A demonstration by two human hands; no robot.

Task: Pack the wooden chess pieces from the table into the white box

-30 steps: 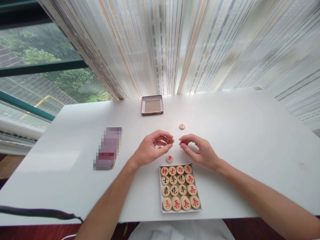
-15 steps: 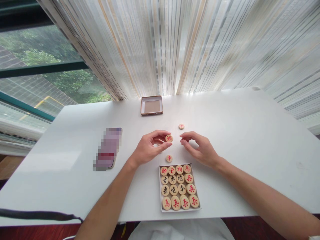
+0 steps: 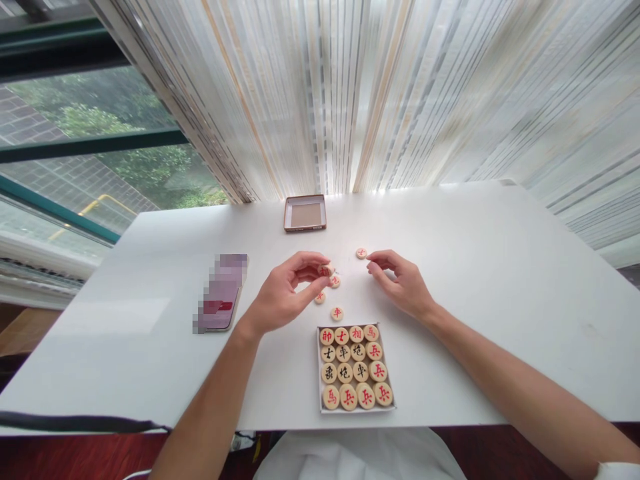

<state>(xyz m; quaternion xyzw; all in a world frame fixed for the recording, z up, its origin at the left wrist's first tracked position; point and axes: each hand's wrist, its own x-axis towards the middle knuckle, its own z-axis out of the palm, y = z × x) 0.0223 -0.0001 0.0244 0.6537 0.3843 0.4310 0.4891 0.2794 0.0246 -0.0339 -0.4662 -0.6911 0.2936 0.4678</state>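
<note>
A shallow white box near the table's front edge holds several round wooden chess pieces marked in red and black. My left hand hovers just behind it and pinches one wooden piece between thumb and fingertips. Loose pieces lie on the table beside that hand: one by the fingertips, one under the thumb and one just behind the box. My right hand is to the right with fingers curled and apart, holding nothing. Its fingertips are close to another loose piece.
The white table reaches back to a striped curtain. An empty brown box lid sits at the back centre. A phone lies to the left of my left hand. A dark cable runs along the front left edge.
My left hand has lowered slightly with its piece; two more loose pieces now show beside it. My right hand moved back and right, toward the far loose piece.
</note>
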